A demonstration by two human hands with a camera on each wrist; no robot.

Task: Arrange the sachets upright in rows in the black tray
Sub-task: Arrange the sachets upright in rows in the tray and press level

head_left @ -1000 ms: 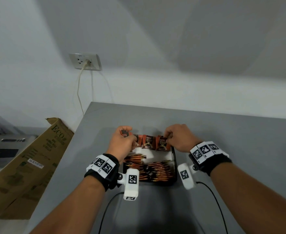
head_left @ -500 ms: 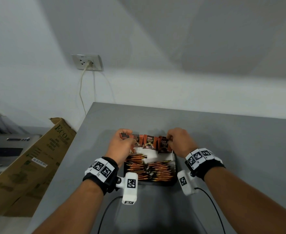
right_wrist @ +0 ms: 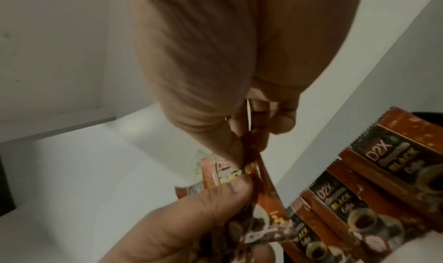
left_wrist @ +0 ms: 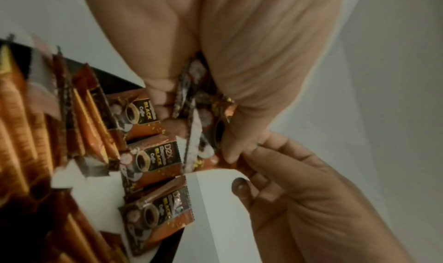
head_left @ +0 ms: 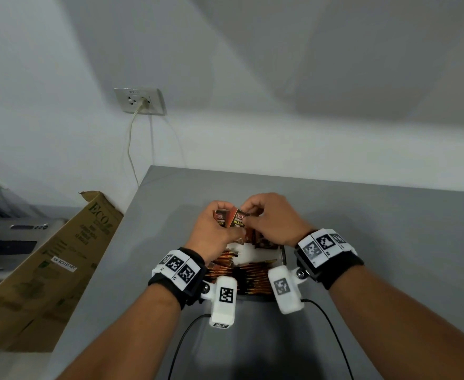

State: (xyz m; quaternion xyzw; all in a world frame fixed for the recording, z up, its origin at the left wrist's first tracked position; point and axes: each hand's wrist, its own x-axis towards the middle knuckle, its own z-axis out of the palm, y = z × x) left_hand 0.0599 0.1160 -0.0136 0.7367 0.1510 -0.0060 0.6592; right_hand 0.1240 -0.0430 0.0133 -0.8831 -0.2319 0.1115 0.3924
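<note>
Over the far end of the black tray (head_left: pixel 282 255), my left hand (head_left: pixel 219 219) grips a small bundle of brown coffee sachets (head_left: pixel 221 218), lifted clear of the tray. My right hand (head_left: pixel 245 215) pinches the top edge of one sachet (head_left: pixel 237 220) of that bundle between thumb and forefinger; this pinch (right_wrist: pixel 249 153) also shows in the right wrist view. Other brown sachets (left_wrist: pixel 153 157) stand upright in a row at the tray's far end. Orange stick sachets (head_left: pixel 252 275) fill the near part. The left wrist view shows the bundle (left_wrist: pixel 194 100) squeezed in my fist.
The tray sits on a grey table (head_left: pixel 362 215) near its left edge. A cardboard box (head_left: pixel 60 256) leans beside that edge, with a grey machine (head_left: pixel 6 242) behind it. A wall socket (head_left: pixel 140 101) with a cable is above. Wrist camera cables (head_left: pixel 187 333) trail toward me.
My hands were apart at the two ends of the upright row. The left hand has lifted a bundle of sachets, and the right hand has moved left to pinch one.
</note>
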